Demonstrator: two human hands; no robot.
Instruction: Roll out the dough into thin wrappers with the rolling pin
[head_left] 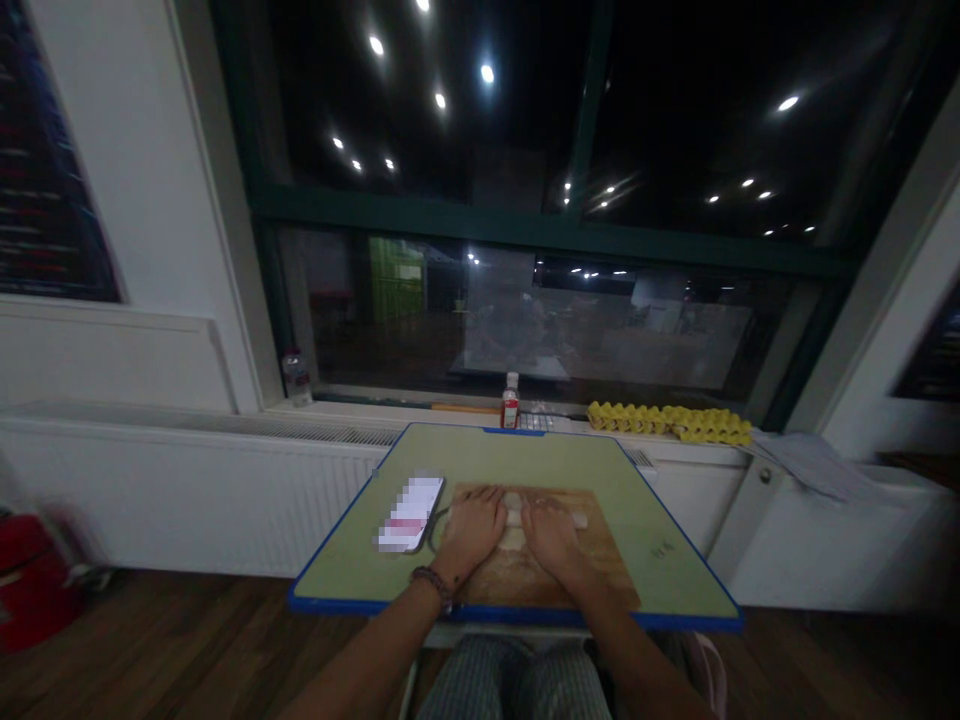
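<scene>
A pale rolling pin [580,521] lies crosswise on a wooden board [611,575], its right end showing past my right hand. My left hand [476,525] is laid over its left part, with the fingers pointing forward. Over the right part rests my right hand [551,530], the thumbs of both hands close to the middle. Between and just below the hands, a flat pale piece of dough [514,540] shows on the board. The palms and the far fingertips hide much of the pin and dough.
The board sits on a small green table [517,455] with a blue edge. A lit phone [411,515] lies left of the board. On the sill behind are a red-labelled bottle [510,402], a clear bottle [297,378] and yellow egg trays [667,420]. A radiator [187,490] runs along the wall.
</scene>
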